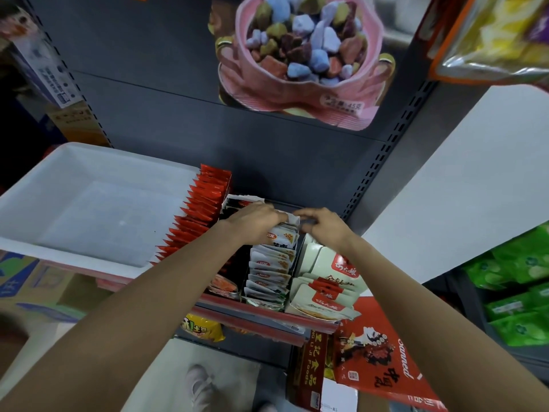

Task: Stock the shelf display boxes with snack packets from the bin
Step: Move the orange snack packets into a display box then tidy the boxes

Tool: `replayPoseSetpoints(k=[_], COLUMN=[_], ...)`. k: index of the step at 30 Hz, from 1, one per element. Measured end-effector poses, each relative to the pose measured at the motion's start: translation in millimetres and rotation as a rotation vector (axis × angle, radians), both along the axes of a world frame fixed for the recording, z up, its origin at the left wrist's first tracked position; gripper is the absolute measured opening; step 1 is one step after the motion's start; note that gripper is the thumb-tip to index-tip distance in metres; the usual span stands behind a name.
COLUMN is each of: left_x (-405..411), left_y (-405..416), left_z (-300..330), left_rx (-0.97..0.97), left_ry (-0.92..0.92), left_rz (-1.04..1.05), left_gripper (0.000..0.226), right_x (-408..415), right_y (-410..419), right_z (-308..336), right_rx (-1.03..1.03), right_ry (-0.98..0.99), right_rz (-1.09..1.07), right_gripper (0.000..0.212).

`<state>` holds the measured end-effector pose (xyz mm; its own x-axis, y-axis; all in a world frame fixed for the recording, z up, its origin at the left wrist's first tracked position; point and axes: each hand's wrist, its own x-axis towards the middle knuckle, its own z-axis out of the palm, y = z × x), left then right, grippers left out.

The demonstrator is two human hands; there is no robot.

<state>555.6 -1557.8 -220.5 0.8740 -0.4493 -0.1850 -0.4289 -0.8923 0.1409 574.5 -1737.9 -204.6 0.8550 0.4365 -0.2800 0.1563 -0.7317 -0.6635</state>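
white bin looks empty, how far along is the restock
Nearly done. The white bin shows only its bare floor, and the red packets and beige packets fill their rows. Both the left hand and right hand are tucking white packets into the middle display box's back end.

This is a shop, a small grocery or snack store. A dark metal shelving unit (pixel 267 150) with slotted uprights fills the far side, the kind used for retail display. On its shelf stand open cardboard display boxes (pixel 323 281) packed with rows of small snack packets (pixel 271 263), and a row of red packets (pixel 202 209) to their left. A large candy bag (pixel 300 55) hangs above. Green packets (pixel 517 295) fill another shelf at the right. A white plastic bin (pixel 89 203) sits at the left, and printed cartons (pixel 383 352) stand near the floor.
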Motion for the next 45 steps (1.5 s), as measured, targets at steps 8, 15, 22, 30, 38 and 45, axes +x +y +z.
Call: replayPoseSetpoints(k=[8, 15, 22, 30, 38, 45], left_x=[-1.5, 0.2, -4.4, -13.1, -9.4, -25.5], left_y=[2.3, -5.1, -8.9, 0.2, 12.3, 13.2], left_z=[3.8, 2.5, -5.9, -10.3, -1.5, 3.4], left_rx=[-0.031, 0.186, 0.232, 0.157, -0.396, -0.445], left_ry=[-0.031, -0.119, -0.230, -0.290, -0.034, -0.043], left_rz=[-0.036, -0.104, -0.058, -0.021, 0.132, 0.387], left_gripper=[0.053, 0.052, 0.046, 0.058, 0.060, 0.059], right_x=[1.3, -0.4, 0.6, -3.9, -4.7, -5.9], right_y=[1.1, 1.2, 2.3, 3.5, 4.0, 8.9], right_z=[-2.1, 0.0, -1.1, 3.3, 6.1, 11.1], right_rx=[-0.024, -0.030, -0.062, -0.082, -0.084, -0.084], right_ry=[0.014, 0.008, -0.028, -0.049, 0.045, -0.004], right_rz=[0.046, 0.049, 0.076, 0.056, 0.016, -0.064], right_gripper=[0.041, 0.041, 0.043, 0.043, 0.042, 0.023])
